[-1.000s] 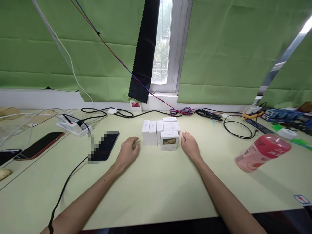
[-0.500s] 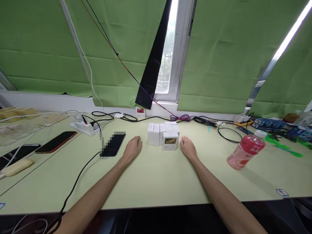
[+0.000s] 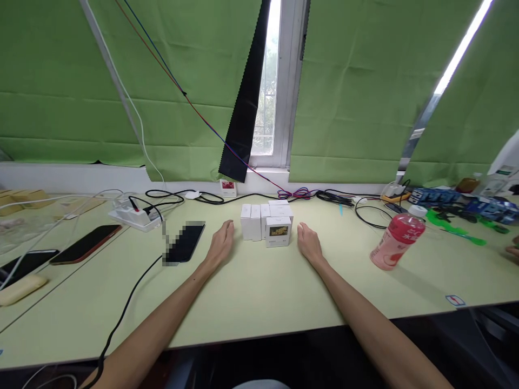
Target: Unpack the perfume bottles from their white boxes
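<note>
A cluster of small white boxes stands on the pale green table [image 3: 251, 292]. The front box [image 3: 278, 236] carries a dark picture with a gold pattern; plain ones such as the leftmost box [image 3: 245, 222] stand beside and behind it. My left hand [image 3: 221, 243] rests on its edge left of the cluster, fingers pointing away from me, holding nothing. To the right of the boxes lies my right hand [image 3: 310, 244], turned inward, its fingers extended and nothing in it. Neither hand touches a box. A black phone [image 3: 187, 243] on a cable lies left of my left hand.
Rightward stands a pink drink bottle [image 3: 397, 239]. Blue packs [image 3: 433, 196] and green plastic pieces [image 3: 441, 219] lie farther right, near another person's hand [image 3: 514, 249] at the edge. At left are a power strip [image 3: 135, 213] and a reddish-edged phone [image 3: 86, 245]. Cables run along the wall.
Both hands have turned from lying palm down to standing more on their edges, palms toward the boxes. The view has swung slightly right, and another person's hand shows at the right edge.
</note>
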### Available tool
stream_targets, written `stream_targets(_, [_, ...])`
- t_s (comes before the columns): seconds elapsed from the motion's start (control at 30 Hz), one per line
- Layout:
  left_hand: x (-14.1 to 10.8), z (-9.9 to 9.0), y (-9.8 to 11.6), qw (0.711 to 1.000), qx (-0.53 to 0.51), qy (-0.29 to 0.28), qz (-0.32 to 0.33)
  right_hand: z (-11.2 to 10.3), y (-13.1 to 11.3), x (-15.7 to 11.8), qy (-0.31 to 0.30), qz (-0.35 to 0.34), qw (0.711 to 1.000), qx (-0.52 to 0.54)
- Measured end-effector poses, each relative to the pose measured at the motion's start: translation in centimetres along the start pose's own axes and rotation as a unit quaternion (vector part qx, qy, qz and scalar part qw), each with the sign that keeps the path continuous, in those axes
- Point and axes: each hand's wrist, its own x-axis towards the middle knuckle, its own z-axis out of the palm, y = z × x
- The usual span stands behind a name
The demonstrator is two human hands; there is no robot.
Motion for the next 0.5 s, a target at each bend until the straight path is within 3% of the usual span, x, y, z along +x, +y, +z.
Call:
stream_targets(0.07, [0.0, 0.4, 0.5, 0.997, -0.077, 0.015, 0.015, -0.4, -0.5, -1.0, 0.043, -0.005, 0.998, 0.041])
stream_targets(0.13, [0.1, 0.8, 0.9, 0.989, -0.130, 0.037, 0.054, -0.7, -1.2, -2.3, 0.128, -0.028, 0.985, 0.112])
stream_targets(0.23, [0.7, 0.8, 1.3, 0.983, -0.106, 0.076, 0.131, -0.9, -2.8, -4.1, 0.202, -0.091, 0.967, 0.129])
stream_targets(0.37, [2.4, -0.1, 2.0, 0.979, -0.056, 0.073, 0.179, -0.1, -5.7, -5.2, 0.146, -0.118, 0.978, 0.095])
stream_targets(0.5, [4.7, -0.6, 2.7, 0.982, -0.064, 0.005, 0.177, 1.7, -8.0, -4.5, 0.129, -0.082, 0.986, 0.074])
